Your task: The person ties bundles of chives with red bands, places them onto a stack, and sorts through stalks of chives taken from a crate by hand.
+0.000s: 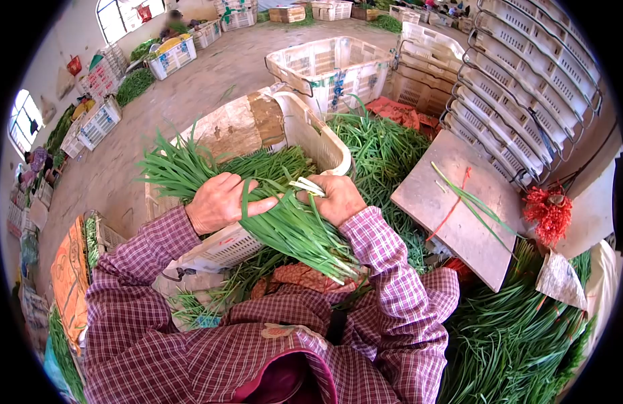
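A long bunch of green leafy stalks [284, 232] lies across my lap area, its pale cut ends pointing to the lower right. My left hand [224, 202] is wrapped round the bunch, with the index finger stretched across it and a green blade looped near that finger. My right hand [335, 198] is closed on a few stalks whose white ends stick out by the thumb. Behind the hands stands a white plastic crate [335, 151] with more greens [274, 163] and a worn cardboard piece [241, 126] inside.
A board [460, 202] with a red tie and loose blades is at the right, beside stacked crates [520, 87] and a bundle of red ties [548, 214]. Heaped greens [513, 337] lie lower right. Another white crate [332, 71] stands beyond.
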`<state>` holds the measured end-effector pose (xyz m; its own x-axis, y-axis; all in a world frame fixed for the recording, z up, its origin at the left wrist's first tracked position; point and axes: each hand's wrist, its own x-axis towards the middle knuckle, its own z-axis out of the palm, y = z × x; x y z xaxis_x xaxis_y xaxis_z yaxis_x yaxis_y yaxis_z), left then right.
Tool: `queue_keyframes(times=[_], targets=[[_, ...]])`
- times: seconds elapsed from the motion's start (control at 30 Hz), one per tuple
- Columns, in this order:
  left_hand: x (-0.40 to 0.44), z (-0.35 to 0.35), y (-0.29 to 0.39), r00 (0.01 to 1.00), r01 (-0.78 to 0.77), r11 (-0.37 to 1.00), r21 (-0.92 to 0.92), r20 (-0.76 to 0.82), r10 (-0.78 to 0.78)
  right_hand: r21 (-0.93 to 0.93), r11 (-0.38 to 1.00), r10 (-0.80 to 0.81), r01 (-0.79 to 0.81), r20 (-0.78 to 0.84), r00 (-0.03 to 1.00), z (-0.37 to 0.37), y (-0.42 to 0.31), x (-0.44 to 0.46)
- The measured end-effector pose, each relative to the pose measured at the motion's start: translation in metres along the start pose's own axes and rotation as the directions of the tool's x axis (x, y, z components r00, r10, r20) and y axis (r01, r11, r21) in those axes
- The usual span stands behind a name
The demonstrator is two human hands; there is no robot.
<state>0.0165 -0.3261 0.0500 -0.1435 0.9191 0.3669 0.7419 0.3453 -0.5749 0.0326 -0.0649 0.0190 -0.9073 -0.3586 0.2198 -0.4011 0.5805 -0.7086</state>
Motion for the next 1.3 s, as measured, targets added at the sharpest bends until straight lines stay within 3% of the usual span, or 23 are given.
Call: queue_keyframes(times=[0.03,0.1,0.13,0.17,0.2,0.27,0.33,0.47,0.53,0.57,0.6,0.63,0.67,0.73,0.77,0.83,0.9,0.97,1.1,1.17,1.3], targets=[[-0.001,0.003,0.0,1.0,-0.002,1.0,-0.003,0.001,0.002,0.001,1.0,0.003,-0.003,0.0,1.0,0.004,0.009,-0.001],[-0.008,0.011,0.0,0.999,0.041,0.999,-0.02,-0.02,-0.042,0.256,0.965,-0.019,0.057,-0.146,0.989,0.005,0.016,-0.003],[-0.012,0.013,-0.001,0.999,0.042,0.999,-0.022,-0.02,-0.042,0.588,0.793,0.231,-0.161,-0.044,0.972,0.003,0.014,-0.006],[-0.016,0.014,-0.001,0.996,0.087,0.994,-0.068,0.005,-0.087,0.752,0.636,0.304,-0.171,-0.04,0.952,-0.004,0.012,-0.012],[-0.019,0.014,-0.001,0.991,0.132,0.985,-0.114,0.031,-0.129,0.834,0.512,0.407,-0.208,-0.022,0.913,-0.014,0.007,-0.016],[-0.023,0.009,-0.004,0.973,0.217,0.967,-0.136,0.104,-0.204,0.886,0.432,0.45,-0.168,-0.05,0.892,-0.029,0.022,-0.024],[-0.034,0.008,-0.01,0.932,0.339,0.929,-0.149,0.187,-0.31,0.862,0.492,0.405,-0.12,-0.105,0.908,-0.05,0.059,-0.042],[-0.056,0.009,-0.02,0.924,0.364,0.929,-0.066,0.152,-0.351,0.832,0.553,0.406,-0.036,-0.232,0.884,-0.076,0.118,-0.077],[-0.061,0.011,-0.021,0.922,0.359,0.932,-0.043,0.169,-0.347,0.507,0.794,0.503,-0.335,-0.24,0.83,-0.067,0.111,-0.084],[-0.061,0.012,-0.022,0.922,0.351,0.936,-0.021,0.184,-0.342,0.508,0.794,0.504,-0.334,-0.244,0.829,-0.058,0.106,-0.088],[-0.06,0.012,-0.021,0.923,0.349,0.937,-0.02,0.182,-0.34,-0.017,0.922,0.375,-0.386,-0.205,0.904,-0.044,0.098,-0.09],[-0.059,0.012,-0.02,0.924,0.344,0.939,-0.007,0.179,-0.338,-0.535,0.794,0.283,-0.288,-0.093,0.955,-0.035,0.091,-0.088],[-0.057,0.013,-0.019,0.925,0.34,0.94,0.007,0.178,-0.336,-0.534,0.795,0.283,-0.288,-0.094,0.955,-0.033,0.085,-0.085],[-0.051,0.012,-0.016,0.93,0.336,0.942,-0.011,0.161,-0.33,-0.438,0.888,0.079,-0.141,-0.157,0.984,-0.036,0.066,-0.079],[-0.049,0.011,-0.015,0.935,0.33,0.943,-0.032,0.145,-0.323,-0.433,0.89,0.082,-0.143,-0.156,0.984,-0.037,0.053,-0.075],[-0.043,0.007,-0.013,0.942,0.309,0.951,-0.031,0.152,-0.301,-0.064,0.997,-0.068,0.053,-0.262,0.963,-0.041,0.024,-0.063],[-0.036,0.005,-0.011,0.947,0.292,0.956,-0.03,0.151,-0.284,0.076,0.995,-0.038,0.063,-0.288,0.957,-0.032,0.003,-0.052],[-0.03,0.002,-0.01,0.954,0.275,0.961,-0.036,0.139,-0.268,-0.03,0.987,-0.162,0.161,-0.305,0.939,-0.015,0.005,-0.043],[-0.025,0.001,-0.008,0.956,0.271,0.962,-0.032,0.13,-0.265,-0.116,0.981,-0.183,0.154,-0.318,0.93,0.0,0.003,-0.039],[-0.024,-0.001,-0.008,0.957,0.262,0.965,-0.022,0.137,-0.257,-0.252,0.964,-0.17,0.086,-0.333,0.928,-0.003,0.005,-0.041],[-0.027,0.001,-0.007,0.965,0.247,0.968,-0.043,0.104,-0.242,-0.206,0.965,0.066,-0.164,-0.416,0.907,-0.013,0.014,-0.048]])
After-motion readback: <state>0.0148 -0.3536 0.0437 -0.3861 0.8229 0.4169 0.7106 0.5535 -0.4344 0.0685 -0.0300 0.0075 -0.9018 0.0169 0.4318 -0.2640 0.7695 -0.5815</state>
